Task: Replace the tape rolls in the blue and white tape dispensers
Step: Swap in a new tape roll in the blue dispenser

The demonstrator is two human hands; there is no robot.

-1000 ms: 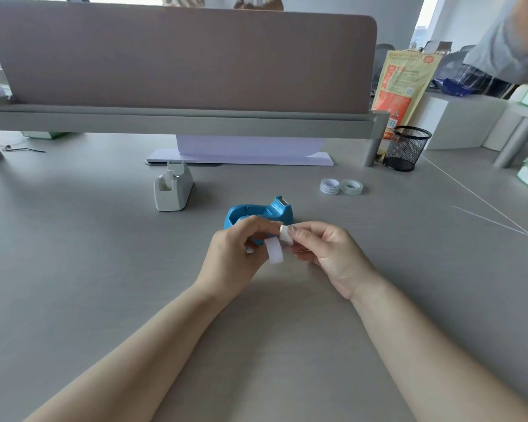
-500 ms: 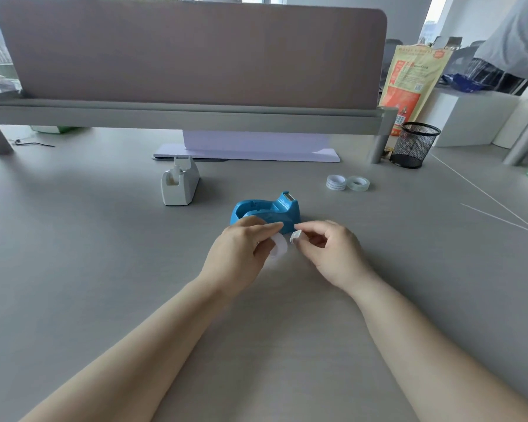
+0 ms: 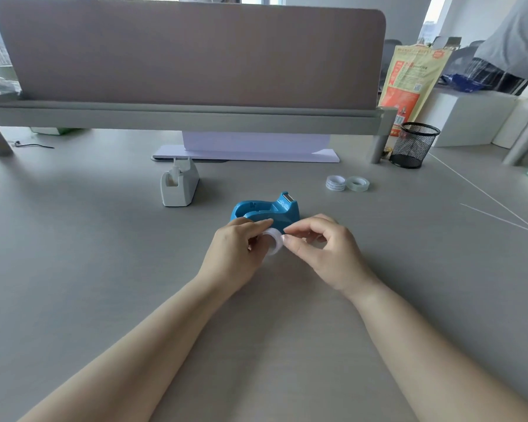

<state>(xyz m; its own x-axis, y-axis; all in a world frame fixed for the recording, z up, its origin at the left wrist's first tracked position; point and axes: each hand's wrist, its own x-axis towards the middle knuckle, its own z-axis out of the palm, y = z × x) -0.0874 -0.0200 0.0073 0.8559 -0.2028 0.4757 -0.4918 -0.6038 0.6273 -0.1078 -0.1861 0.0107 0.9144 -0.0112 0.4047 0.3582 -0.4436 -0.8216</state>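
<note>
A blue tape dispenser [image 3: 265, 213] stands at the middle of the grey desk, its cutter pointing right. Just in front of it, my left hand [image 3: 232, 254] holds a small whitish tape roll [image 3: 272, 240] between thumb and fingers. My right hand [image 3: 326, 254] pinches the right edge of that same roll with thumb and forefinger. A white tape dispenser [image 3: 179, 185] stands behind and to the left, apart from both hands. Two spare tape rolls, one white [image 3: 336, 182] and one clear [image 3: 358, 183], lie flat at the back right.
A brown divider panel [image 3: 189, 53] on a grey rail closes off the back, with a lilac stand [image 3: 250, 149] under it. A black mesh cup [image 3: 413, 146] and an orange bag [image 3: 409, 83] stand at the back right. Thin white cords [image 3: 485, 193] cross the right side. Another person [image 3: 512, 53] is at the top right.
The small white piece seen in my right fingers earlier is out of sight. My right fingertips have closed in on the roll in my left hand. The view has tilted slightly.
</note>
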